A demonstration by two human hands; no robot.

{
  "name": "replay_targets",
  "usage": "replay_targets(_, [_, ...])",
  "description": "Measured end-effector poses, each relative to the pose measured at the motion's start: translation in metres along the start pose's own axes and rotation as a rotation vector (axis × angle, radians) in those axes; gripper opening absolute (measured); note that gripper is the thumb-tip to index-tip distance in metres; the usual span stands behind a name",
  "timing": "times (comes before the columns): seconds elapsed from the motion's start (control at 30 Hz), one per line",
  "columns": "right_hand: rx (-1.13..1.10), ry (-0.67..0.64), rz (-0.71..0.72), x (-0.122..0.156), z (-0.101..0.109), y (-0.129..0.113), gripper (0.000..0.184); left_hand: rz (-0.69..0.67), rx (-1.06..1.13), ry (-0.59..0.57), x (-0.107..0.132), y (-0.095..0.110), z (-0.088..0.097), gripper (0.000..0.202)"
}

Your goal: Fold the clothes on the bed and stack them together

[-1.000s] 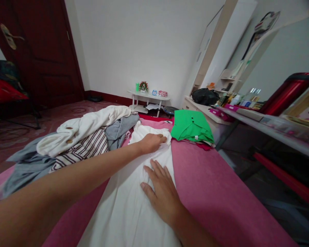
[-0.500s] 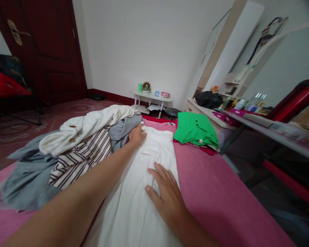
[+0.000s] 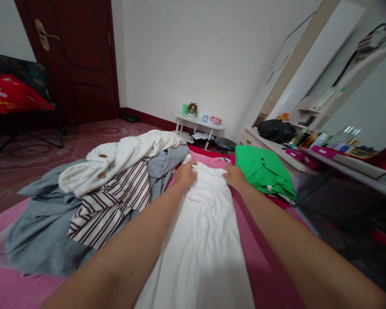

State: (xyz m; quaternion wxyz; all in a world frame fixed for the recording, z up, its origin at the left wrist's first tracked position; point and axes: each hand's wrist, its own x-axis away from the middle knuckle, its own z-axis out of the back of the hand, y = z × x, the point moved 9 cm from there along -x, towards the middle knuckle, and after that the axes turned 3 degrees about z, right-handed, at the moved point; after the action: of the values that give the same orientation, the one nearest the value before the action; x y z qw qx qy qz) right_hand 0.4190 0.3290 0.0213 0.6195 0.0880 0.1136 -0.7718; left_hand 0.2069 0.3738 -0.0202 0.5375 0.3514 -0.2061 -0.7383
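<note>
A long white garment [image 3: 209,231] lies stretched out on the pink bed cover [image 3: 270,253], its surface creased; its exact kind cannot be made out. At its far left corner, my left hand [image 3: 185,174] is closed on the cloth. My right hand [image 3: 235,175] pinches the far right corner, with the fingertips partly hidden. Left of the garment is a loose heap: a grey garment [image 3: 45,236], a striped one [image 3: 111,206] in white and dark brown, and a white one [image 3: 128,150] with brown buttons. Beside my right hand sits a folded green shirt [image 3: 263,167] on top of other clothes.
Beyond the bed stand a small white table [image 3: 197,120] with a potted plant and a dark round stool [image 3: 225,143]. On the right is a dresser [image 3: 305,165] crowded with bottles and a black bag [image 3: 276,130]. A red bag [image 3: 17,94] rests on a chair at the left.
My right hand has moved forward from lying open on the middle of the white garment to its far right corner and closed there. My left hand stays at the far left corner. The view has turned left.
</note>
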Motion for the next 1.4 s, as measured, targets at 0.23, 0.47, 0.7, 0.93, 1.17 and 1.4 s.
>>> replay_targets(0.23, [0.121, 0.009, -0.145, -0.021, -0.003, 0.011, 0.026, 0.049, -0.052, -0.019, 0.0, 0.0, 0.0, 0.04])
replay_targets(0.47, [0.156, 0.048, -0.22, -0.006, -0.01, 0.01, 0.036, -0.012, -0.049, 0.031, -0.003, 0.002, 0.001, 0.042])
replay_targets(0.7, [0.16, -0.13, -0.01, 0.016, -0.044, -0.017, 0.049, -0.048, -0.082, 0.064, -0.008, -0.002, 0.002, 0.036])
replay_targets(0.93, [0.116, -0.143, 0.054, 0.041, -0.059, -0.01, 0.059, -0.057, -0.115, 0.051, -0.006, -0.005, 0.004, 0.04])
replay_targets(1.17, [0.059, -0.185, 0.107, 0.086, -0.048, -0.009, 0.055, -0.146, -0.175, -0.009, 0.003, 0.0, -0.003, 0.042])
replay_targets(1.4, [0.038, -0.23, 0.089, 0.132, -0.036, 0.0, 0.055, -0.234, -0.241, -0.119, 0.046, 0.001, 0.009, 0.068])
